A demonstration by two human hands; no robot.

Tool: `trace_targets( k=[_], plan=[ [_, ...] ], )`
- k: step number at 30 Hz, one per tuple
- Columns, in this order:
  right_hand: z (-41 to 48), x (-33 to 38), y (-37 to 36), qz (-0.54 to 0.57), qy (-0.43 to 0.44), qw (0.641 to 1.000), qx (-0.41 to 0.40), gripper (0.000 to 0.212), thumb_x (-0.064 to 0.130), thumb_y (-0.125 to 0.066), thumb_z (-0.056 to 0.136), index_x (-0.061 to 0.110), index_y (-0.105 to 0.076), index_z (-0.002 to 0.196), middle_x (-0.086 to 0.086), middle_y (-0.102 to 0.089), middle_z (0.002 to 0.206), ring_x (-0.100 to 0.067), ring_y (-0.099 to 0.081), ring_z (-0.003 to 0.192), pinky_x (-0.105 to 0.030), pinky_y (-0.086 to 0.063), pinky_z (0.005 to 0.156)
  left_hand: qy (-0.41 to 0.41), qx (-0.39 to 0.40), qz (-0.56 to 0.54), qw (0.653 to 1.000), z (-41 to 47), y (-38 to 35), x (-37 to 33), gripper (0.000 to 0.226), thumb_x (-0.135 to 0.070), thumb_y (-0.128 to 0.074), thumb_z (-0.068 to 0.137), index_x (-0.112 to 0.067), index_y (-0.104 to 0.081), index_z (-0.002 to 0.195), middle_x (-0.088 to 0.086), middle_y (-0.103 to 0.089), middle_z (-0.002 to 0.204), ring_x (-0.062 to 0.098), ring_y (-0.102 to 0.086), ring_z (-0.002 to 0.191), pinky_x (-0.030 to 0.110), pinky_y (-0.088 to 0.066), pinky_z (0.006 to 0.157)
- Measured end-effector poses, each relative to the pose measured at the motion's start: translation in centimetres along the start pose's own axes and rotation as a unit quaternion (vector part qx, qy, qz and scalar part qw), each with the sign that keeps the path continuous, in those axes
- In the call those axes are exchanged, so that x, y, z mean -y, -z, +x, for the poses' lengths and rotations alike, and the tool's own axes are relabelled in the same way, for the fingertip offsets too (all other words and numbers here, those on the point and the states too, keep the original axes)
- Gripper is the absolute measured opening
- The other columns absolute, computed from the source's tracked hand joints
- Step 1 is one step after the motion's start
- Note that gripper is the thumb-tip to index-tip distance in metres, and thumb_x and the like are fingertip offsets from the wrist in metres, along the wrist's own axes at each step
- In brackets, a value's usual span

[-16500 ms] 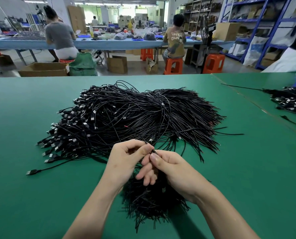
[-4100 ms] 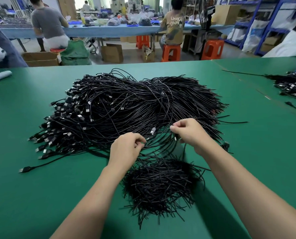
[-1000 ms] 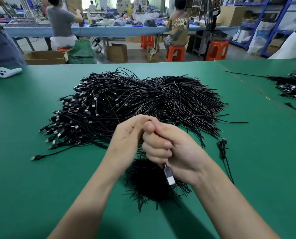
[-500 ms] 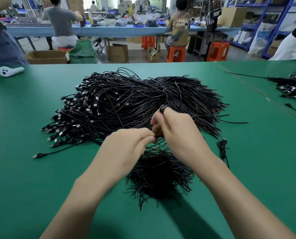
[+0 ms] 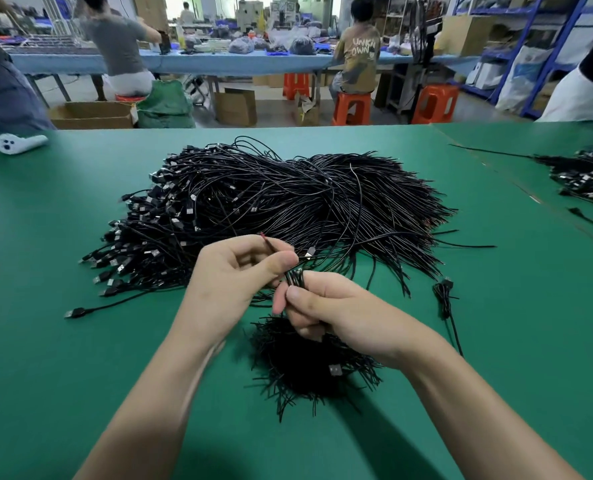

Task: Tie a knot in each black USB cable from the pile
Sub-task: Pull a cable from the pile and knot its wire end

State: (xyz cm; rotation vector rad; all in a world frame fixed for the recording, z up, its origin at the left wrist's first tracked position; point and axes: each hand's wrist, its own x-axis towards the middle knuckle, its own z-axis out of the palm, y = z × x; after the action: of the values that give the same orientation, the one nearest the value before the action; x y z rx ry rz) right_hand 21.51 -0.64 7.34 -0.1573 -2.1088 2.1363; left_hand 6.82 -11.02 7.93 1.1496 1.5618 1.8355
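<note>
the person is midway through knotting one black cable point(image 5: 294, 278), held up just above the bench point(image 5: 63, 375), between the big pile point(image 5: 288, 202) and a smaller dark heap point(image 5: 305, 372) nearer their body. the left hand point(image 5: 239, 275) pinches the thin end of the wire, its fingers point(image 5: 281, 262) pressed together on it, and a reddish tip pokes out above the knuckles. the right hand point(image 5: 340, 315) is curled round a small bunch of loops of the same cable, thumb pressed down on top to keep them together. a plug point(image 5: 335, 370) shows below that wrist; i cannot tell whether it belongs to this cable or to the heap.

to me this looks like the closing step: the coil is made and the free end is ready to go round or through. the next move calls for the left hand to feed that end through the loops and pull it snug while the right keeps the coil from springing open. one tied bundle point(image 5: 442, 295) lies off to the right, and the pile looks barely touched, so plenty remains.
</note>
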Motion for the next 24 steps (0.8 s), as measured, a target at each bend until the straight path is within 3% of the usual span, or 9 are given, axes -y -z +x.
trace_targets(
  k=[3,6,10,12,17,21,24],
  plan=[
    [-0.2,0.2,0.3,0.021,0.033,0.999,-0.015,0.024,0.023,-0.041,0.106,0.012,-0.061,0.098,0.007,-0.041,0.065,-0.012,-0.037,0.059,-0.022,-0.036,0.06,-0.008,0.095,0.014,0.995,-0.1,0.5,0.7,0.027,-0.028,-0.071,0.089,-0.011,-0.08,0.107,-0.004,-0.069,0.066,0.0,-0.07,0.087,0.01,-0.049,0.086],
    [-0.5,0.5,0.8,-0.012,0.035,0.999,-0.004,0.025,0.02,-0.04,0.109,0.011,-0.062,0.101,0.005,-0.052,0.065,-0.014,-0.045,0.061,-0.021,-0.043,0.066,-0.028,0.145,0.064,0.987,0.2,0.9,0.8,0.04,-0.032,-0.065,0.095,0.006,-0.076,0.104,0.004,-0.076,0.086,0.001,-0.07,0.108,0.011,-0.048,0.094],
    [-0.9,0.7,1.0,-0.024,0.033,0.999,0.009,0.025,0.014,-0.037,0.111,0.008,-0.06,0.104,-0.002,-0.065,0.071,-0.019,-0.055,0.063,-0.027,-0.048,0.069,-0.021,0.12,0.07,0.99,0.9,0.6,0.4,0.011,-0.023,-0.072,0.089,-0.017,-0.081,0.094,-0.007,-0.079,0.092,0.001,-0.072,0.09,0.014,-0.052,0.082],
    [-0.9,0.8,1.0,-0.001,0.029,1.0,0.011,0.025,0.015,-0.036,0.111,0.008,-0.06,0.103,-0.007,-0.068,0.076,-0.02,-0.06,0.065,-0.028,-0.049,0.068,-0.027,0.128,0.082,0.988,1.2,0.4,0.3,0.009,-0.021,-0.075,0.091,-0.029,-0.079,0.086,-0.009,-0.078,0.091,0.001,-0.071,0.087,0.014,-0.052,0.08],
    [-0.6,0.2,0.8,0.064,0.02,0.997,-0.03,0.022,0.018,-0.036,0.111,0.004,-0.051,0.104,-0.02,-0.076,0.097,-0.021,-0.072,0.071,-0.023,-0.051,0.06,0.017,0.121,0.098,0.988,1.2,-0.3,0.9,0.025,-0.033,-0.069,0.094,-0.011,-0.073,0.084,-0.008,-0.068,0.076,0.006,-0.059,0.073,0.018,-0.048,0.071],
    [-0.6,-0.8,0.3,0.08,0.025,0.991,-0.105,0.018,0.024,-0.039,0.111,0.009,-0.043,0.1,-0.02,-0.077,0.095,-0.019,-0.071,0.066,-0.022,-0.049,0.055,0.016,0.067,0.131,0.989,1.0,-0.6,1.9,0.024,-0.034,-0.072,0.095,-0.015,-0.073,0.08,0.012,-0.067,0.077,0.012,-0.056,0.071,0.03,-0.048,0.069],
    [-0.7,-0.9,0.3,0.105,0.031,0.984,-0.142,0.017,0.021,-0.042,0.11,0.008,-0.046,0.099,-0.018,-0.077,0.092,-0.019,-0.072,0.066,-0.021,-0.051,0.055,0.026,0.064,0.096,0.993,0.8,-1.1,2.0,0.02,-0.037,-0.073,0.087,-0.018,-0.078,0.088,0.004,-0.075,0.083,0.009,-0.067,0.078,0.024,-0.053,0.073]
  ],
)
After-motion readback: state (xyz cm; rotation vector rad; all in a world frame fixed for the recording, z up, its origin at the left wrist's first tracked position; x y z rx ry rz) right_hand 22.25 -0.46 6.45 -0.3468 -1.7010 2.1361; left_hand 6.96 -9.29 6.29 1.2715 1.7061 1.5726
